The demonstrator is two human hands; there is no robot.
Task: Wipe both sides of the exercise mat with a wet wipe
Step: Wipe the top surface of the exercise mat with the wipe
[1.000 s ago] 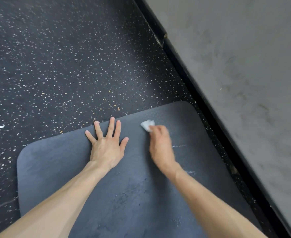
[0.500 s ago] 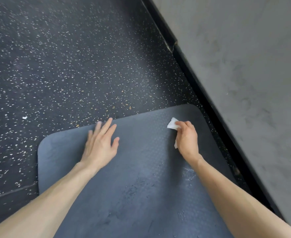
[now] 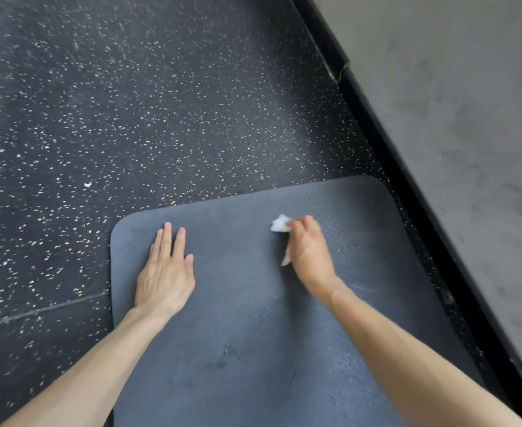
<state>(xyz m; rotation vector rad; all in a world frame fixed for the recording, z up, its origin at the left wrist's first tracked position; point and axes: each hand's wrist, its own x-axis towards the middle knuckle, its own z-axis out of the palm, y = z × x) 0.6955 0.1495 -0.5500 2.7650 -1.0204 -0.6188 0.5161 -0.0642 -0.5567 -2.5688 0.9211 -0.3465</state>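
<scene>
Exercise mat point(image 3: 247, 318) lay flat on the dark speckled floor point(image 3: 161, 118), with its far end and two round corners showing. Its near end ran off the bottom of the picture, and its under side was hidden.

The left hand point(image 3: 164, 272) lay flat on the mat near the far left corner, fingers straight and close together. The right hand point(image 3: 310, 251) was on the mat nearer the far right corner, fingers curled around a white wet wipe point(image 3: 279, 224). Only a small bit of the wipe stuck out past the fingers, and a thin bit showed beside the palm. The rest was hidden under the hand. The right fingertips were tucked out of sight.

A black strip point(image 3: 407, 180) and a grey wall point(image 3: 454, 103) ran along the right side, near the mat. A tiny white speck point(image 3: 87, 184) lay on the floor, too small to make out.
</scene>
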